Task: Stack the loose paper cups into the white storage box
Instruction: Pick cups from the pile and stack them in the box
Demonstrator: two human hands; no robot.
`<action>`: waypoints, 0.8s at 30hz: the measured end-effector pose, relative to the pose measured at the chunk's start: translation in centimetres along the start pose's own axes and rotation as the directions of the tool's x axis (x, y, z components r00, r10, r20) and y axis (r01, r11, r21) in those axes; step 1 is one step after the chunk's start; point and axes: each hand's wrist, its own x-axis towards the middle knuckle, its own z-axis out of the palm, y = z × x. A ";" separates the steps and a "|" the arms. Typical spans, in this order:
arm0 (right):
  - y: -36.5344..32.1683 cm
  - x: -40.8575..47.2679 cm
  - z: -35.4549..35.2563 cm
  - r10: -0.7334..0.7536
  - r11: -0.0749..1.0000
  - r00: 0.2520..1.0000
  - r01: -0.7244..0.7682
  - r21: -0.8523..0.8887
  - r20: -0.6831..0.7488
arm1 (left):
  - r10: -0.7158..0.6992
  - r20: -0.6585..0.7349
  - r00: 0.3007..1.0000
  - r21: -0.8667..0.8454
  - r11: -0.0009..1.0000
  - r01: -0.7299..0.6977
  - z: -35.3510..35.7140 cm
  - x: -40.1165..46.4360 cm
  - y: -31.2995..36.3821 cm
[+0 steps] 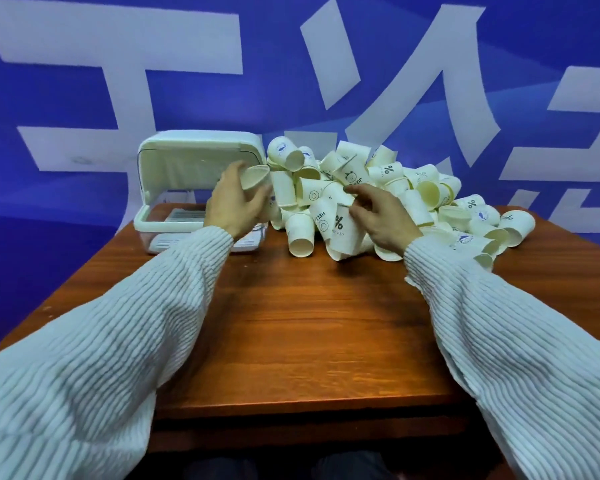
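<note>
1. Dozens of loose paper cups lay heaped at one o'clock on the wooden table.
2. The white storage box stood at eleven o'clock, lid raised.
3. The left hand curled round one cup beside the box.
4. The right hand pinched another cup in the heap.
5. The cups looked light, thin and crushable; a gentle hold on the sidewall would suit.

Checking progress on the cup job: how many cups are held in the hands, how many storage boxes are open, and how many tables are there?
Cream paper cups held in hands: 2
Open white plastic storage boxes: 1
Brown wooden tables: 1
Total: 4
</note>
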 end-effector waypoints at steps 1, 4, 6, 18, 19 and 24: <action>-0.6 0.4 0.8 -0.018 1.000 1.000 0.018 0.003 0.004 | -0.021 0.005 1.000 -0.004 1.000 0.021 -0.5 0.7 -1.2; -2.2 2.3 3.3 -0.082 0.997 0.997 0.082 0.011 -0.005 | -0.072 0.072 0.995 0.023 0.997 0.070 -1.5 2.6 -4.4; -3.2 3.9 4.6 -0.117 0.993 0.992 0.119 0.023 -0.048 | -0.106 0.098 0.989 0.005 0.994 0.106 -1.7 3.6 -5.7; -5.8 8.3 9.4 -0.069 0.994 0.990 0.079 0.080 -0.124 | -0.157 0.152 0.976 -0.025 0.986 0.163 -0.1 3.6 -7.5; -5.7 8.4 9.6 -0.080 0.994 0.988 0.089 0.066 -0.129 | -0.159 0.150 0.976 -0.025 0.986 0.164 -0.2 3.6 -7.5; -4.6 8.6 10.0 -0.067 0.993 0.983 0.083 0.084 -0.171 | -0.148 0.203 0.968 -0.038 0.987 0.158 -0.2 2.6 -6.9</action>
